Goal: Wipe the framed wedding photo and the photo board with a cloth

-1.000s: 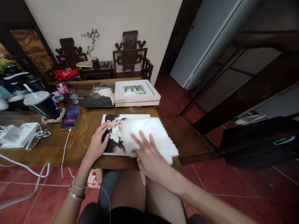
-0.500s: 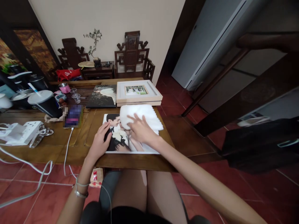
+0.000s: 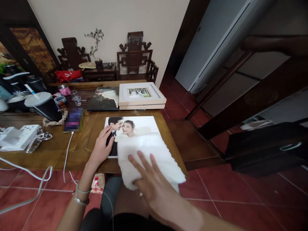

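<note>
My left hand (image 3: 103,146) lies on the left edge of a photo panel (image 3: 146,123), its fingers stretched out. The panel rests near the table's front edge and carries a print of a couple. A fluffy white cloth (image 3: 144,144) covers its lower right part and hangs past the table edge. My right hand (image 3: 154,183) lies on top of the cloth with its fingers spread, close to the front edge. The cloth's underside and what lies beneath it are hidden.
Behind the panel lie a dark photo board (image 3: 103,99) and pale wooden picture frames (image 3: 141,104), stacked. On the left are a phone (image 3: 72,120) with a cable, a power strip (image 3: 27,138) and a lidded black cup (image 3: 44,104). Carved chairs (image 3: 134,54) stand beyond the table (image 3: 96,163).
My right hand has moved toward me with the white cloth, from the panel's upper right to its lower edge. More of the print shows. My left hand stays on the panel's left edge.
</note>
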Action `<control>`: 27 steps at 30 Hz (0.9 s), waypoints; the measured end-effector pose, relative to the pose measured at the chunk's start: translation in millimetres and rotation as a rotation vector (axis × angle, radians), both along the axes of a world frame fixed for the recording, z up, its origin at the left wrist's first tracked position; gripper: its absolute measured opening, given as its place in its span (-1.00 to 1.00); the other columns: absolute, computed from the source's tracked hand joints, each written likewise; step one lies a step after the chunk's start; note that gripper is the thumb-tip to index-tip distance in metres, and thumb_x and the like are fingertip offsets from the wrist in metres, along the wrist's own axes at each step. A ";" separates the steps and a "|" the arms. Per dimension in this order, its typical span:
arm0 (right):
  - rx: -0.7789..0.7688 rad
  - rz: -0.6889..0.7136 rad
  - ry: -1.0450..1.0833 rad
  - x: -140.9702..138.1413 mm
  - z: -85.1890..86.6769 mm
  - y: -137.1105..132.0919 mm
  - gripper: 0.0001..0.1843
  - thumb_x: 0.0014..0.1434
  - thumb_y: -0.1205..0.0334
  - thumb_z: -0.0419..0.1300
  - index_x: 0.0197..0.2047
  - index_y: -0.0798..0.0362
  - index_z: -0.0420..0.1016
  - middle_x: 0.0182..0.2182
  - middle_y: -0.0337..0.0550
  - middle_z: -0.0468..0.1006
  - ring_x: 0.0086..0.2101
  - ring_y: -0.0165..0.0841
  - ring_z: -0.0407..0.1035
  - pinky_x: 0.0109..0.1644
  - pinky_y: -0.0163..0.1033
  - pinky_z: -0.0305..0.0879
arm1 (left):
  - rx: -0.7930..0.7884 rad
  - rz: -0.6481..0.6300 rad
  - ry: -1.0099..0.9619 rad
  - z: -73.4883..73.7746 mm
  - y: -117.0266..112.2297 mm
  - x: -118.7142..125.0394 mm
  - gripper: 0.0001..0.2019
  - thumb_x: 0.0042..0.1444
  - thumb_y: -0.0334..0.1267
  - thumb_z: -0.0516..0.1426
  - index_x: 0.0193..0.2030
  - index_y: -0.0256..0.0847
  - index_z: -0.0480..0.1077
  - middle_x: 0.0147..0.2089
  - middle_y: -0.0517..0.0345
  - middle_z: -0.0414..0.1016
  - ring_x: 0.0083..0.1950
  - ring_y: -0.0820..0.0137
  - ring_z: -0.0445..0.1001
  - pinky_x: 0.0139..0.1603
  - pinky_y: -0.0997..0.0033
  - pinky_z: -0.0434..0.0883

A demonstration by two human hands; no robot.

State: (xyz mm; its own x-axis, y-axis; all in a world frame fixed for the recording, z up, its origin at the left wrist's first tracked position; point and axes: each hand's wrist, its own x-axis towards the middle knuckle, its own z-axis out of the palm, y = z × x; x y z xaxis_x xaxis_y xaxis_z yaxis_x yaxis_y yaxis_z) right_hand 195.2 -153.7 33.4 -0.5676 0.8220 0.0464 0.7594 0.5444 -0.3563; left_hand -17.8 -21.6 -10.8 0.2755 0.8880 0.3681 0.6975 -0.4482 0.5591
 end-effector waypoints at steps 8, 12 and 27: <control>0.038 -0.045 -0.147 -6.9 16.4 84.8 -0.62 0.03 0.49 0.06 -0.12 0.06 0.54 0.31 -0.01 0.19 0.31 0.04 -0.12 0.29 0.30 -0.10 | 0.009 -0.027 0.001 -4.7 2.2 -1.6 -0.56 0.28 -0.25 -0.02 0.27 -0.30 0.25 0.33 -0.12 0.24 0.39 0.23 0.13 0.38 0.03 0.11; 0.076 -0.115 -0.213 -19.2 18.2 152.2 -0.56 0.11 0.45 0.01 0.04 0.15 0.46 0.31 0.10 0.15 0.28 0.10 -0.07 0.22 0.39 -0.05 | -0.006 -0.032 -0.020 -2.6 2.0 -1.7 -0.57 0.29 -0.25 -0.02 0.27 -0.27 0.26 0.33 -0.10 0.25 0.39 0.24 0.14 0.38 0.05 0.11; -0.050 0.031 -0.046 10.7 3.2 15.9 -0.67 -0.01 0.43 0.09 -0.18 0.04 0.54 0.36 -0.08 0.07 0.34 0.04 -0.25 0.33 0.32 -0.24 | -0.022 -0.014 -0.022 0.7 -0.2 -0.4 -0.58 0.28 -0.25 -0.03 0.25 -0.26 0.27 0.33 -0.07 0.25 0.38 0.25 0.15 0.39 0.05 0.09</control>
State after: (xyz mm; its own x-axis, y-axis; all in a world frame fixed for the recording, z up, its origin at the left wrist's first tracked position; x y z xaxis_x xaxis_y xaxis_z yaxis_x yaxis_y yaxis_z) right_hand 205.9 -137.8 36.6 -0.5934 0.8046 -0.0215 0.7587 0.5502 -0.3487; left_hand -18.2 -21.8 -10.1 0.2803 0.8919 0.3548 0.6787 -0.4455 0.5839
